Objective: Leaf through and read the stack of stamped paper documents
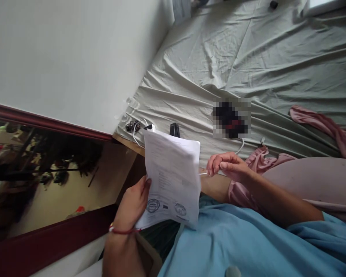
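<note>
My left hand (132, 204) grips the lower left edge of a white printed paper sheet (173, 177) with round stamps near its bottom. A red thread band sits on that wrist. My right hand (229, 166) is just right of the paper, fingers curled in a pinch on a thin white stick-like thing (203, 174) that points toward the sheet. Both hands hover over my lap in light blue cloth (248, 242).
A bed with a wrinkled grey-green sheet (248, 57) fills the upper right. On it lie a white cable and charger (145, 129), a small black object (175, 129), a blurred dark item (231, 118) and pink cloth (320, 123). A white wall (75, 57) and a dark red frame (46, 122) stand at left.
</note>
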`<state>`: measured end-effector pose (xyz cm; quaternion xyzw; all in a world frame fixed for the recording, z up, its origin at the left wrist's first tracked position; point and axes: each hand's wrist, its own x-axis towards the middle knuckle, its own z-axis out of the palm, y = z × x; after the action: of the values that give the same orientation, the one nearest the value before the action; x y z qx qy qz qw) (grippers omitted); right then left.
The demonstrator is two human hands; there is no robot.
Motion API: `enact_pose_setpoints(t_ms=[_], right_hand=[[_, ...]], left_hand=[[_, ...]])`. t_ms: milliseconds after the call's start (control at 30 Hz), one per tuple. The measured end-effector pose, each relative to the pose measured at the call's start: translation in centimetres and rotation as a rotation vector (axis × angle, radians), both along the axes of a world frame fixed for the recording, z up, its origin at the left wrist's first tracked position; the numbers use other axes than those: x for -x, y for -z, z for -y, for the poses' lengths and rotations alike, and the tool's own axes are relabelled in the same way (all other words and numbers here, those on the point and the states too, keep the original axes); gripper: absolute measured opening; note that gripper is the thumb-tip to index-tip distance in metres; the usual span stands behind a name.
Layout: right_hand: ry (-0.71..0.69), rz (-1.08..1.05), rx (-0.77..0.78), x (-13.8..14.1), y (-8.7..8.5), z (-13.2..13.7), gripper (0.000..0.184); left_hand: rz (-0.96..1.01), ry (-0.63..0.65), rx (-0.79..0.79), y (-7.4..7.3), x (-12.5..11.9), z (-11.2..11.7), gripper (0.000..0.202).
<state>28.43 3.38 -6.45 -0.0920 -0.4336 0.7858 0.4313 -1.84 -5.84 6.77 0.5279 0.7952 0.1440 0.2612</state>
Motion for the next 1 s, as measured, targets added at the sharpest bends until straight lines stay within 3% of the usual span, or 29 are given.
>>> enact_pose_setpoints(t_ms=[133, 233, 300, 400, 467, 600, 700, 767, 867, 1000], right_hand=[[0.078, 0.070, 0.070, 0.0, 0.4, -0.2, 0.037], [0.164, 0.201, 0.034, 0.4, 0.9, -0.2, 0.037], [0.215, 0.313, -0.051, 0.7, 1.2, -0.1, 0.049], [0.224, 0.400, -0.117, 1.2, 1.3, 0.1, 0.063], [0.162, 0.356, -0.088, 1.4, 1.2, 0.3, 0.059], [0.128, 0.315, 0.144, 1.3, 1.3, 0.4, 0.040], [0.168, 0.355, 0.331, 1.1, 1.7, 0.3, 0.041], [0.188, 0.354, 0.362, 1.1, 1.8, 0.2, 0.042], [0.155, 0.335, 0.356, 1.1, 1.7, 0.2, 0.043], [0.023, 0.377, 0.322, 1.1, 1.3, 0.5, 0.044]], left_hand=[[-0.066, 0.038, 0.132, -1.8, 0.9, 0.8, 0.060], [0.027, -0.091, 0.093, -2.4, 1.0, 1.6, 0.068], [0.165, -0.196, 0.038, -2.1, 0.6, 2.1, 0.071], [0.375, -0.293, -0.053, -0.9, -0.3, 2.6, 0.070], [0.461, -0.300, -0.114, 0.5, -1.1, 2.8, 0.066], [0.586, -0.294, -0.155, 4.5, -3.0, 2.5, 0.062], [0.743, -0.274, -0.110, 7.7, -4.0, 2.0, 0.059], [0.819, -0.280, -0.072, 9.2, -4.1, 1.4, 0.057], [0.957, -0.382, -0.146, 9.9, -4.0, 0.2, 0.058], [1.127, -0.470, -0.248, 9.0, -4.8, -1.6, 0.065]])
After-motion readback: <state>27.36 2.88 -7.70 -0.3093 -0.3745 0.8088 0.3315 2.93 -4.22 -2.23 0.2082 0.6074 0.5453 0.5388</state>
